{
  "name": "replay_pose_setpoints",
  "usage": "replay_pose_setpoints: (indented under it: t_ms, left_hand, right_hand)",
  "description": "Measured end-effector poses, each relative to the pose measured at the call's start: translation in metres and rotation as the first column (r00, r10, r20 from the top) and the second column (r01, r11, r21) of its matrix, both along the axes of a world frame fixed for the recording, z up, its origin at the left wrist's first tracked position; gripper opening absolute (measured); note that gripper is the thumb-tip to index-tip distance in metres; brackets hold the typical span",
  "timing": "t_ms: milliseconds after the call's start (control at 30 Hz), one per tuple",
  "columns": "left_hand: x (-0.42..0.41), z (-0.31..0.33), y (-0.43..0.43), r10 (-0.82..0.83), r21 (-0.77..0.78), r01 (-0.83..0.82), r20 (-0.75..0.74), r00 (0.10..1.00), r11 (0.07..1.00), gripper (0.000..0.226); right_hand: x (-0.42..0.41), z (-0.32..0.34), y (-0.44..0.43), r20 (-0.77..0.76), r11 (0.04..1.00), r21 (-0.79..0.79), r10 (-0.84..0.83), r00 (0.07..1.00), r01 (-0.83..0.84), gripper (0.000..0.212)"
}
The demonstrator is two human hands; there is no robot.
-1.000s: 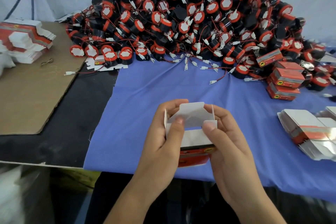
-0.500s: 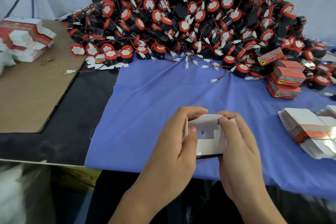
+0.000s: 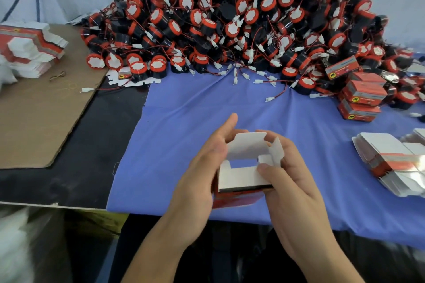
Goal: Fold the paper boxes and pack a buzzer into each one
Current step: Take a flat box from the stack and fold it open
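From the head camera, one half-folded paper box [image 3: 241, 176] is held in the air over the near edge of the blue cloth [image 3: 207, 108], its white flaps standing open on top and its red side facing down. Two hands hold it: the left hand [image 3: 200, 181] curls round the box's left side with the forefinger sticking out straight above it, and the right hand [image 3: 294, 190] pinches the right side, thumb pressing on a white flap and fingers behind. At the back of the cloth rises one big pile of buzzers [image 3: 230, 25], black and red with white-plugged wires, too many and too tangled to count. At the pile's right foot four closed red boxes [image 3: 364, 92] can be made out, three stacked and one tilted just above. There are two stacks of flat box blanks, one at the right edge [image 3: 391, 161] on the cloth, and one at the far left [image 3: 32, 48] on a brown cardboard sheet [image 3: 34, 122]. Two rubber bands [image 3: 57, 75] lie on that sheet. A single flat blank [image 3: 123, 76] lies partly hidden under the pile's left edge. Bare black tabletop [image 3: 92, 149] shows between cardboard and cloth.
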State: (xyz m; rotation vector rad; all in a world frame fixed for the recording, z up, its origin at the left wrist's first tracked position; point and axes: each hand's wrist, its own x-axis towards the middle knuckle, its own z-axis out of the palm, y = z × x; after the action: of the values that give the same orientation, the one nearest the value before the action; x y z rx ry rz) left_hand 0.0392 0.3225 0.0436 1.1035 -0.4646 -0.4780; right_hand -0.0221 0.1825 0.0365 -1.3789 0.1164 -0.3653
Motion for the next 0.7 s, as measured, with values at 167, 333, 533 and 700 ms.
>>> replay_pose_setpoints:
  t_ms: [167, 333, 533, 700]
  left_hand:
    - [-0.001, -0.007, -0.003, 0.148, 0.069, -0.162, 0.175, 0.973, 0.984, 0.059]
    - [-0.005, -0.003, -0.007, 0.141, 0.076, -0.159, 0.203, 0.969, 0.984, 0.037]
    - [-0.006, 0.003, -0.008, 0.097, 0.105, -0.126, 0.247, 0.964, 0.986, 0.008]
    - [-0.007, 0.008, -0.006, 0.111, 0.079, -0.131, 0.221, 0.969, 0.988, 0.036]
  right_hand:
    - [-0.001, 0.01, 0.005, 0.06, 0.991, 0.107, 0.078, 0.995, -0.084, 0.036]
    - [0.002, 0.005, 0.009, 0.022, 0.999, 0.027, -0.04, 0.999, 0.039, 0.031]
    - [0.002, 0.003, 0.008, 0.035, 0.993, -0.055, -0.102, 0.994, 0.103, 0.026]
    - [-0.001, 0.006, -0.001, 0.025, 1.0, -0.006, -0.014, 1.0, 0.014, 0.027]
